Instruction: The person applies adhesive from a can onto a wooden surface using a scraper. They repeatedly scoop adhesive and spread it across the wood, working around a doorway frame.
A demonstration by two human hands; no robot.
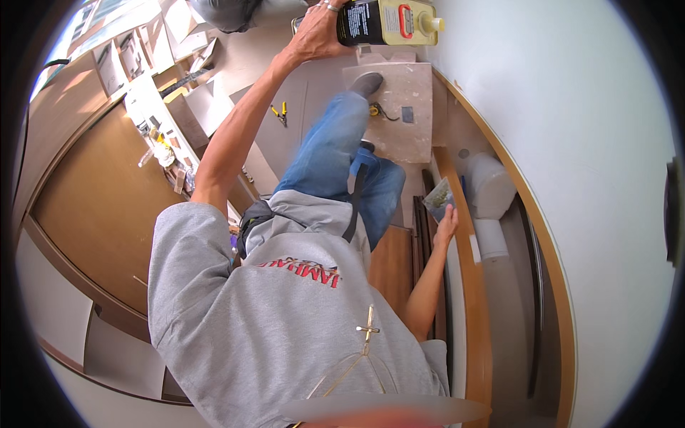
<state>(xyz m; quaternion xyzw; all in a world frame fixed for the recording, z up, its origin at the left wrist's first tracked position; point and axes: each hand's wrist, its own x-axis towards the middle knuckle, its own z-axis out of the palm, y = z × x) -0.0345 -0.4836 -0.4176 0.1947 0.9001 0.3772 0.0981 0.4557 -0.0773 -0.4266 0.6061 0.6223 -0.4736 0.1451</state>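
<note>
My left hand (318,36) stretches far forward and grips the side of a rectangular can (385,25) near the top edge. The can is pale yellow with a black label, a red handle and a pale yellow cap; I cannot tell if it rests on something. Low at my right side, my right hand (447,224) is closed on the edge of a small flat rectangular piece (439,200) with a mottled grey-green face. Its exact kind is not clear. A wooden ledge (464,235) runs close beside that hand.
Yellow-handled pliers (280,114) lie on the floor left of my legs. A tape measure (375,110) and a small dark square (407,114) lie on a light board (410,143) by my foot. White rolls (490,189) stand behind the ledge. A large white panel (585,143) borders the right.
</note>
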